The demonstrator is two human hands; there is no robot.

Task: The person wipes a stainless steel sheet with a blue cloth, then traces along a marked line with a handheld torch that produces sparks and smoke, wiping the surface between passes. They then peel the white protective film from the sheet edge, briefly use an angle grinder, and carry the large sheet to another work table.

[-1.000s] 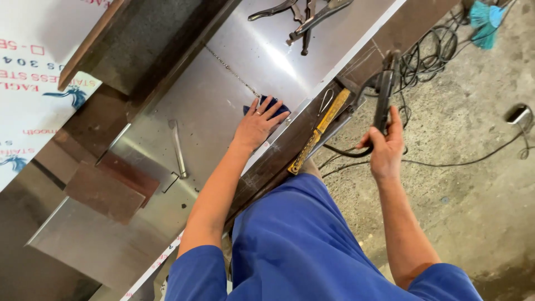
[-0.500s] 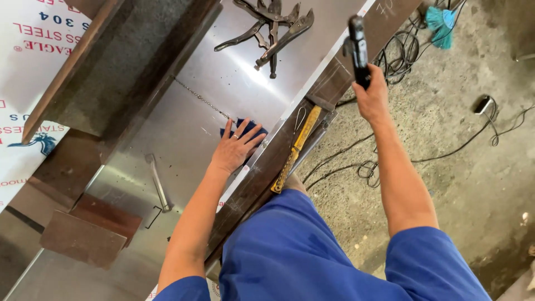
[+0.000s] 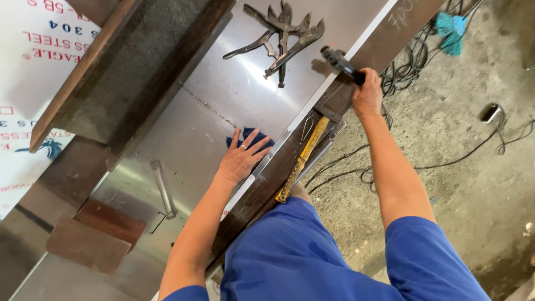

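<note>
A black power tool [image 3: 341, 64] is gripped firmly in the right hand [image 3: 368, 97], raised over the edge of the steel sheet [image 3: 223, 100]. A blue cloth [image 3: 249, 139] is pressed flat on the sheet under the open, spread left hand [image 3: 241, 159]. Locking pliers [image 3: 281, 33] are seen nearby.

White protective film sheet [image 3: 33, 83] at far left, lying flat, partly under the dark steel beam [image 3: 134, 72]; printed with red lettering and a small blue palm-tree logo near its lower edge. Dark bar [image 3: 401, 28] at top right carries a white chalk marking. No screens or packages visible.
</note>
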